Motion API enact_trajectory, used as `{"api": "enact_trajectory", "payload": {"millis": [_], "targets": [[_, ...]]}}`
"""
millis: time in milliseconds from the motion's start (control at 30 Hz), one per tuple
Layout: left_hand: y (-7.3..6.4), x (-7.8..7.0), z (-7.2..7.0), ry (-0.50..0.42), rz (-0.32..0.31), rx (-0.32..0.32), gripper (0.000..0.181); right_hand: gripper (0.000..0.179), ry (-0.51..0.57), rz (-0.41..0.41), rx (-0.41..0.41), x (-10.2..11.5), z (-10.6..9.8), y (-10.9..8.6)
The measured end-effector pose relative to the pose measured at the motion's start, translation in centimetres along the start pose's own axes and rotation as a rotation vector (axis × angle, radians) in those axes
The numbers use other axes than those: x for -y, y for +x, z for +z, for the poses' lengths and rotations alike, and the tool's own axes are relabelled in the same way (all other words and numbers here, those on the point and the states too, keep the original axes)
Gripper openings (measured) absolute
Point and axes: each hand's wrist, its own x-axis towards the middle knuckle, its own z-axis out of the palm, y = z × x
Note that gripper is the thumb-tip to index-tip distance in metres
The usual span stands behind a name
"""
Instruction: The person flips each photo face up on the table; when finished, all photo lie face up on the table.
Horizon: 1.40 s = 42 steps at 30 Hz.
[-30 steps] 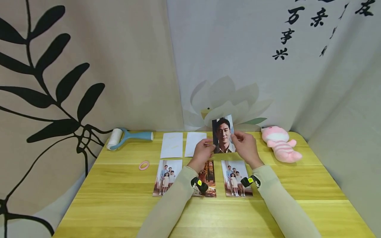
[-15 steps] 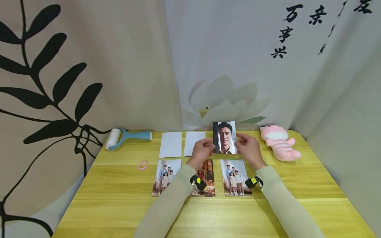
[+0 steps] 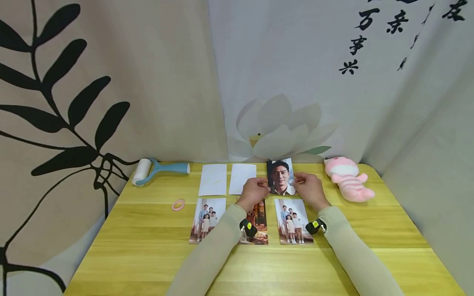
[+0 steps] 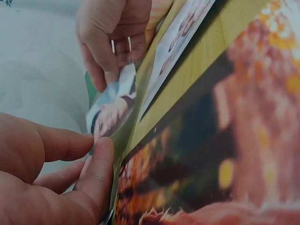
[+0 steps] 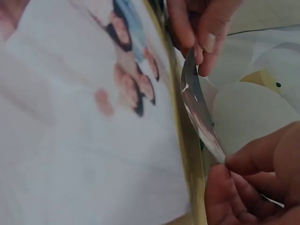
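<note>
A portrait photo of a person faces me at the back of the table, just beyond a family photo. By its left edge my left hand pinches it between thumb and finger. The right hand pinches the opposite edge. Seen from the right wrist, the photo looks slightly bowed between the two hands. In the left wrist view the photo's lower part shows between the fingers. My left arm partly covers a photo of a dog among autumn leaves.
Two white cards lie left of the hands, one partly behind the left hand. Another family photo lies nearer me. A blue lint roller and pink ring are further left. A pink plush toy lies right, before the curtain.
Both hands have lowered the portrait photo toward the table, level with the white cards. The right hand has shifted slightly outward along with its edge.
</note>
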Motion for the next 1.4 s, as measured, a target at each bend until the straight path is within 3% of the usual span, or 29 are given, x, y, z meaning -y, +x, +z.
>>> {"api": "enact_trajectory", "payload": {"millis": [433, 633, 800, 1067, 1200, 1400], "targets": [[-0.7, -0.4, 0.0, 0.190, 0.002, 0.009, 0.041, 0.036, -0.067, 0.022, 0.020, -0.6, 0.4, 0.3], [-1.0, -0.9, -0.1, 0.207, -0.010, 0.018, 0.040, 0.036, -0.076, 0.040, 0.038, -0.3, 0.1, 0.2], [-1.2, -1.1, -0.5, 0.166, -0.015, 0.022, 0.039, 0.036, -0.095, 0.032, 0.039, 0.0, 0.0, 0.2], [-1.0, -0.8, -2.6, 0.044, 0.038, 0.038, 0.036, 0.038, -0.114, -0.063, 0.053, 1.6, 0.4, 0.0], [-0.9, -0.8, -4.3, 0.071, 0.064, 0.008, 0.037, 0.036, -0.094, -0.116, 0.073, 3.2, 1.0, -0.2], [-0.9, -0.7, -6.6, 0.165, 0.082, -0.097, 0.034, 0.036, -0.066, -0.142, 0.111, 4.7, 2.5, 0.0]]}}
